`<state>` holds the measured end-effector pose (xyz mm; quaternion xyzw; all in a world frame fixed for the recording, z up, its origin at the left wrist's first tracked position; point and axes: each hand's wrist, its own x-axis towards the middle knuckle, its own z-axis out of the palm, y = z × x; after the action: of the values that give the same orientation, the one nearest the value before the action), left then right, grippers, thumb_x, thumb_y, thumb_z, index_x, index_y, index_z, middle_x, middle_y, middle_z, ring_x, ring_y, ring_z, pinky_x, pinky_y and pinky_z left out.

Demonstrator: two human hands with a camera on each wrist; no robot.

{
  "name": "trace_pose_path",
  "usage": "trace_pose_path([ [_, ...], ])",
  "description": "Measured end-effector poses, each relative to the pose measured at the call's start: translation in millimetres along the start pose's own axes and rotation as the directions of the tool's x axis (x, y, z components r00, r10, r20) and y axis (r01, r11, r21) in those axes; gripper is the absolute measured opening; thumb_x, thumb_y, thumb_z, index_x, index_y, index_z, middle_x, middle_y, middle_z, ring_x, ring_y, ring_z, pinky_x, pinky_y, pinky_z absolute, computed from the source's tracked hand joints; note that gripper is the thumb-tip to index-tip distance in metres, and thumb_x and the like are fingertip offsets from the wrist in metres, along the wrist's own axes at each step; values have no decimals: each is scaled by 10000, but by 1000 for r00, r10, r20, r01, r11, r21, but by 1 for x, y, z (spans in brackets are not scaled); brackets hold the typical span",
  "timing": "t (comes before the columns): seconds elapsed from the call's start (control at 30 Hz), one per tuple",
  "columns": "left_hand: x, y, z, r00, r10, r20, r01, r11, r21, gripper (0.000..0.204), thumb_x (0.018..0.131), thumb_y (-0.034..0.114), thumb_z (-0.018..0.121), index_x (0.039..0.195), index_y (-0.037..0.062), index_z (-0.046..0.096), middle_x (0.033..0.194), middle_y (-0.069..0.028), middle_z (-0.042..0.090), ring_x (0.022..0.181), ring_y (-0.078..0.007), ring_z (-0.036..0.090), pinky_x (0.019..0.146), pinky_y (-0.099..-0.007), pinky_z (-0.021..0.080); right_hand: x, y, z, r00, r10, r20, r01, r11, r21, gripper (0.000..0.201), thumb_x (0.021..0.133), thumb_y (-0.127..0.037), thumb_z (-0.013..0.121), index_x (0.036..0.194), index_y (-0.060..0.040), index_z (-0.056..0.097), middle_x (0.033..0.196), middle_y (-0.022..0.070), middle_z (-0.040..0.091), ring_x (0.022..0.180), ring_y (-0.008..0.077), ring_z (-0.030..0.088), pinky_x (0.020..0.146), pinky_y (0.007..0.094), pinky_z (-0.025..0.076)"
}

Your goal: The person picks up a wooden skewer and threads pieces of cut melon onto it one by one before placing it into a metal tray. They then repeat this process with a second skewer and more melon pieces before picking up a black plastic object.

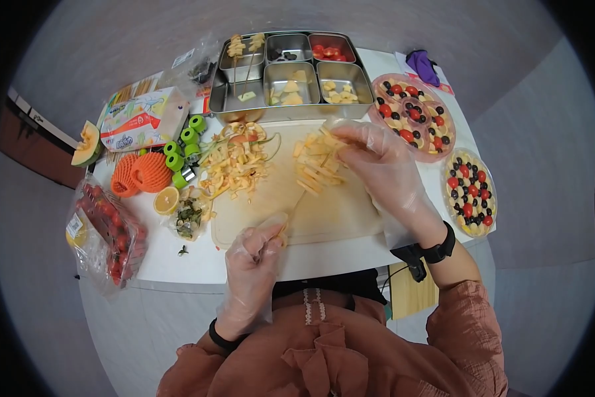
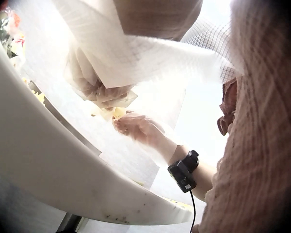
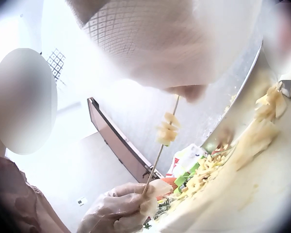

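My gloved left hand [image 1: 254, 255] grips the lower part of a thin wooden skewer [image 3: 156, 165] over the front of the cutting board. Pale yellow fruit pieces [image 3: 167, 130] are threaded partway up the skewer. At its upper end, my gloved right hand [image 1: 383, 159] pinches with thumb and forefinger, and its own fingers hide that end in the right wrist view. Below the right hand, a pile of cut yellow fruit strips [image 1: 314, 182] lies on the cutting board [image 1: 257, 221]. Left of them is a heap of fruit trimmings and peel [image 1: 234, 165].
Behind the board stands a steel tray [image 1: 284, 114] with compartments of cut fruit and two finished skewers [image 1: 234, 73]. Two fruit platters [image 1: 380, 135] [image 1: 493, 218] lie at right. At left are green cutters [image 1: 175, 162], orange foam nets [image 1: 148, 173], a lemon half [image 1: 166, 200] and bagged tomatoes [image 1: 115, 235].
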<state>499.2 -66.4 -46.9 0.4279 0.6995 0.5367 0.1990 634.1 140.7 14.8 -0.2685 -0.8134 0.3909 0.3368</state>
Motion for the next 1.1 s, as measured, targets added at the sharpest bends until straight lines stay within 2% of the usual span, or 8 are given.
trace_pose_path([
  [0.07, 0, 1, 0, 1000, 6, 1, -6, 1000, -14, 164, 869, -22, 631, 1019, -15, 697, 798, -9, 586, 646, -57, 502, 568, -207, 378, -1, 2, 1, 994, -97, -51, 90, 989, -117, 272, 812, -28, 647, 1082, -40, 674, 924, 121, 676, 838, 247, 668, 754, 320, 516],
  [0.17, 0, -3, 1, 1000, 21, -4, -21, 1000, -10, 165, 870, -22, 628, 1021, -18, 695, 793, -6, 581, 642, -56, 503, 563, -206, 379, -2, 7, 2, 981, -173, -91, 155, 973, -172, 261, 806, -33, 661, 1067, -49, 668, 929, 121, 678, 826, 266, 671, 745, 341, 524],
  [0.4, -1, 0, -1, 1000, -4, 10, 4, 1000, -11, 173, 873, -23, 624, 1031, -17, 693, 785, 1, 572, 614, -45, 489, 540, -200, 368, -4, 1, 3, 968, -221, -119, 194, 960, -203, 257, 798, -13, 674, 1051, -59, 665, 911, 117, 673, 811, 271, 670, 722, 345, 526],
  [0.47, -1, -2, -1, 1000, -4, 13, 4, 1000, -5, 176, 874, -21, 624, 1036, -15, 692, 785, 1, 570, 608, -43, 485, 538, -199, 366, -4, -1, 3, 951, -279, -131, 237, 934, -269, 256, 789, 2, 688, 1036, -63, 664, 897, 114, 668, 795, 263, 670, 695, 338, 526],
  [0.87, -2, -2, -1, 1000, 7, 11, -7, 1000, -12, 175, 870, -28, 625, 1030, -13, 695, 797, -5, 580, 619, -46, 473, 550, -199, 355, -8, -1, 5, 923, -358, -144, 297, 897, -328, 224, 781, 17, 702, 989, -52, 654, 872, 106, 664, 750, 259, 673, 651, 329, 532],
  [1.1, -3, -1, 0, 1000, 14, 13, -14, 1000, -15, 178, 870, -35, 619, 1030, -14, 696, 815, -14, 598, 654, -54, 492, 572, -204, 371, -13, -1, 8, 930, -323, -174, 265, 919, -292, 200, 779, 9, 706, 957, -60, 648, 863, 107, 665, 735, 273, 668, 630, 339, 528],
])
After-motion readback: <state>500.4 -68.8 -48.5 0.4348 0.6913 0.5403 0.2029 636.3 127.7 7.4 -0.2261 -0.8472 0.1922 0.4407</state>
